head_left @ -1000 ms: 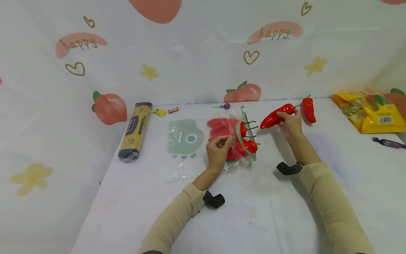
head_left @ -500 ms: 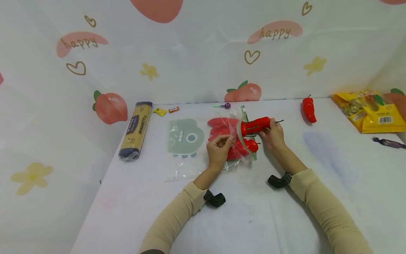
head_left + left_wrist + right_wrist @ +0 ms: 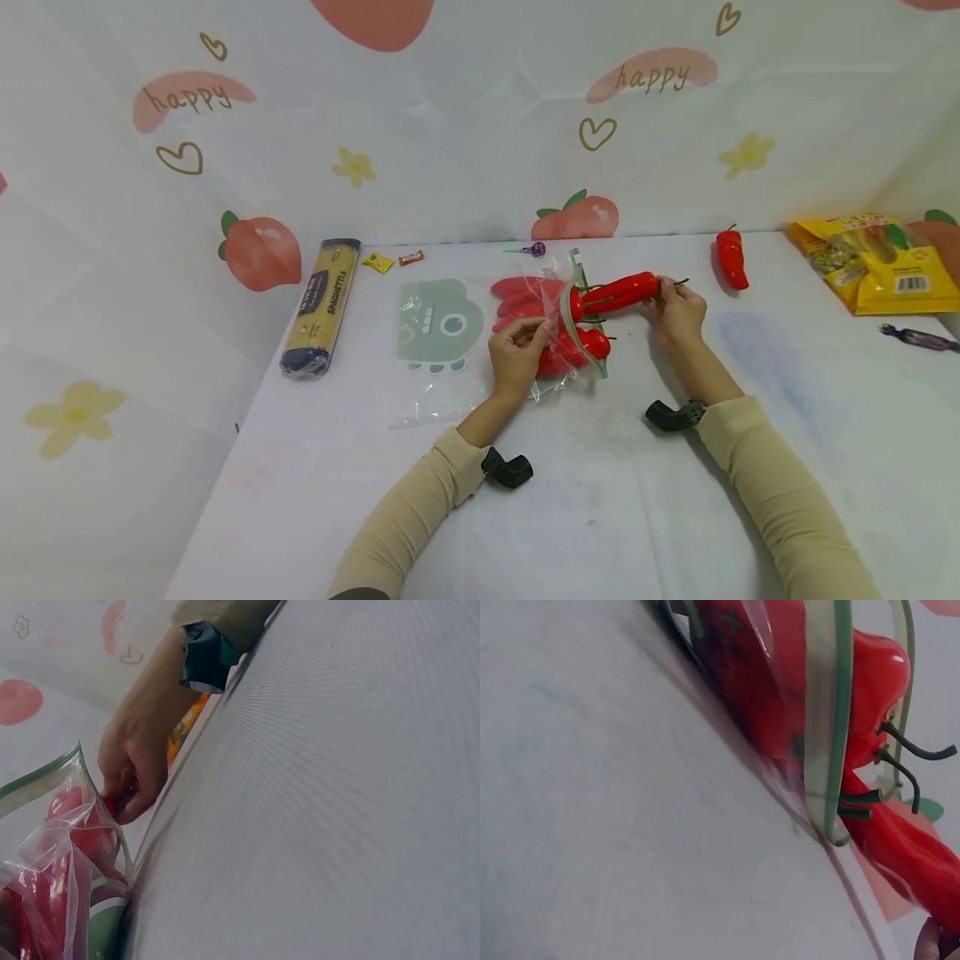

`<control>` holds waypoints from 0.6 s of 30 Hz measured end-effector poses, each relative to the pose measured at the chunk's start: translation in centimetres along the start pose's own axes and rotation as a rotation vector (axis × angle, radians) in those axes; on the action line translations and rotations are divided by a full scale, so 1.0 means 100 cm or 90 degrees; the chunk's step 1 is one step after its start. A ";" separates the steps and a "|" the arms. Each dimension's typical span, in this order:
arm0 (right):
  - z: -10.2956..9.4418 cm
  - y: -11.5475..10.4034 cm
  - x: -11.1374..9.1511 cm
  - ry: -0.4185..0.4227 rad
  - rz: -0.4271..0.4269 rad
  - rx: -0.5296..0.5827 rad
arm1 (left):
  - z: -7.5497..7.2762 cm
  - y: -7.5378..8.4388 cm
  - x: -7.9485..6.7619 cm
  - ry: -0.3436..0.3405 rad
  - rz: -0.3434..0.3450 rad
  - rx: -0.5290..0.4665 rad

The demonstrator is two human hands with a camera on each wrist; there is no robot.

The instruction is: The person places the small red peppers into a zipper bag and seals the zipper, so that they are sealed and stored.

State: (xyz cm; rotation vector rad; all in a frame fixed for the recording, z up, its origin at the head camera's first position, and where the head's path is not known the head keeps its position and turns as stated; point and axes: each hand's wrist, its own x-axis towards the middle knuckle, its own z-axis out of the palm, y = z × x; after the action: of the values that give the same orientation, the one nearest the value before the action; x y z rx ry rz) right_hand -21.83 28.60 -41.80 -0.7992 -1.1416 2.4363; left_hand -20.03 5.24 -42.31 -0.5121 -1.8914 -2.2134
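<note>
Both hands work at the mouth of a clear zip bag (image 3: 525, 333) lying on the white table (image 3: 600, 517). Left hand (image 3: 516, 350) pinches the upper film of the bag just behind its green-edged opening, fingers curled on the plastic. Right hand (image 3: 678, 312) grips the stem end of a red pepper (image 3: 617, 293), whose tip pokes into the bag's mouth between the two hands. Other red peppers (image 3: 577, 346) lie inside the bag under the left hand, their dark stems sticking out toward the right hand. Beyond the right hand another red pepper (image 3: 731, 258) lies alone, with a yellow snack packet (image 3: 877, 262) further out to that side. Well off past the left hand lies a spaghetti pack (image 3: 321, 304)
</note>
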 end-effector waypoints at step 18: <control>0.011 0.024 -0.001 -0.132 -0.064 -0.374 | 0.001 0.002 0.000 -0.002 -0.004 -0.010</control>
State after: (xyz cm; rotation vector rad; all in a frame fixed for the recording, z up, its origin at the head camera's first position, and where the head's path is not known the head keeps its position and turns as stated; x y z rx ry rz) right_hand -22.59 26.44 -43.08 -0.6215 -1.9729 2.1500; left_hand -19.92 5.31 -42.11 -0.5124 -1.8804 -2.2352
